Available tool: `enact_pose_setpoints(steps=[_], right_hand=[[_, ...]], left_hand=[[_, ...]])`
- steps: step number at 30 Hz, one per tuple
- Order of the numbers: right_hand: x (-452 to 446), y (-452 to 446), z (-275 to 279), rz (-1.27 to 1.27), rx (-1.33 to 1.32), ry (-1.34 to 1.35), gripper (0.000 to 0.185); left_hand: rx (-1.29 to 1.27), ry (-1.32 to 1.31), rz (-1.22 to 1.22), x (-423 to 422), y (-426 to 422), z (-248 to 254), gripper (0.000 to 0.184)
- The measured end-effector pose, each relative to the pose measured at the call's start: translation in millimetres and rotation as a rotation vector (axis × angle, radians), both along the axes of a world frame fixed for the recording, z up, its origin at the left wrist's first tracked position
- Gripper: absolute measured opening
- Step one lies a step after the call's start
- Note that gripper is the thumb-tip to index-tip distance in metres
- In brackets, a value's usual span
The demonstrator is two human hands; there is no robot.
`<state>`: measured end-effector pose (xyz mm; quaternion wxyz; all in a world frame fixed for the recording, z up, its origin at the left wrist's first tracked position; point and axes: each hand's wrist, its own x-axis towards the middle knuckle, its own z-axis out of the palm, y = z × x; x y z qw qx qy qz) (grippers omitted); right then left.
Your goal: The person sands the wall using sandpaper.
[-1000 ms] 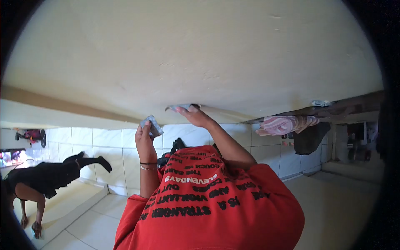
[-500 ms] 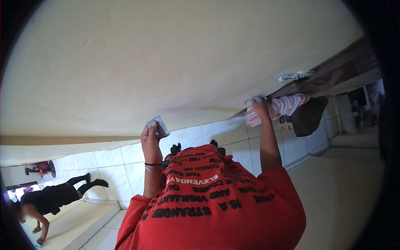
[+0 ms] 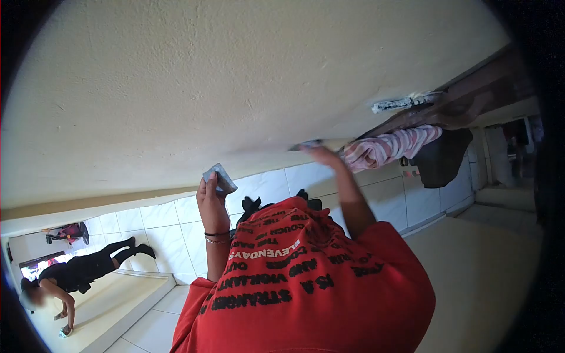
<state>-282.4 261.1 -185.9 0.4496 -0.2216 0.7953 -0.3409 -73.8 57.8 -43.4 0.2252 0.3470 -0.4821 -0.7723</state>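
My left hand is closed round a flat grey piece, thumb on its face, held up near the lower part of the cream wall. To its right, my right hand is smeared by motion, its arm stretched out to the wall. A small grey pad shows at its fingertips, against the wall surface. A pink-and-white striped cloth lies bunched just right of my right hand.
Beyond the striped cloth hangs a dark cloth. A whitish, dark-streaked object is by the brown frame. White tiles cover the floor. At far left, another person in black bends with a hand on a cream surface.
My right hand first went right along the wall to the striped cloth, then came back left. My left hand keeps its grey piece. The view has tilted, and the other person's arms have shifted slightly.
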Motion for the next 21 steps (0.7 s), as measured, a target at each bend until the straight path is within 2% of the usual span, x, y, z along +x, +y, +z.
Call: enact_pose_setpoints(steps=[1,2,3,5,6,8,9,11,12,13,15,17,18,21], right_hand=[[-19.6,31.3,-8.0,-0.106,0.065,-0.009,0.057],[-44.9,67.0,-39.6,-0.166,-0.011,-0.003,0.05],[-60.2,82.3,-17.9,-0.297,0.312,-0.146,0.045],[-78.5,122.9,-37.3,-0.254,0.241,0.209,0.052],[-75.7,115.5,-34.9,-0.26,0.241,0.208,0.052],[-57.2,79.2,-17.1,0.259,0.177,0.475,0.054],[-23.0,37.8,7.4,-0.072,0.108,0.241,0.057],[32.9,-40.5,104.6,-0.012,0.042,-0.01,0.058],[50.2,-66.0,56.6,0.055,-0.259,0.137,0.059],[62.9,-84.5,109.7,0.122,0.009,0.085,0.062],[62.1,-78.7,86.3,-0.064,-0.248,0.205,0.064],[37.9,-35.4,117.9,-0.223,-0.055,0.07,0.065],[31.9,-14.4,117.8,-0.462,-0.158,0.059,0.06],[30.9,32.4,154.8,-0.689,-0.393,-0.187,0.053]], left_hand=[[0.016,-0.013,0.029,3.3,-1.1,-0.3,0.025],[0.012,-0.015,0.034,8.1,-3.2,-1.3,0.025],[0.009,-0.025,0.049,14.1,-7.7,-2.4,0.025],[0.002,-0.035,0.056,14.9,-13.1,-4.1,0.025],[0.006,-0.038,0.057,16.3,-16.1,-3.5,0.025],[0.017,-0.041,0.041,18.6,-21.5,-0.9,0.024],[0.023,-0.036,0.021,15.4,-23.2,2.3,0.023],[0.028,-0.026,-0.015,12.0,-30.8,3.5,0.022],[0.023,-0.009,-0.069,11.3,-35.9,3.4,0.025],[0.018,0.01,-0.119,11.4,-40.9,3.8,0.027],[0.021,0.016,-0.127,13.1,-50.8,4.6,0.028],[0.025,0.018,-0.131,21.6,-63.8,4.7,0.028],[0.035,0.025,-0.114,25.4,-70.1,4.2,0.025],[0.049,0.039,-0.074,39.6,-88.6,0.1,0.022]])
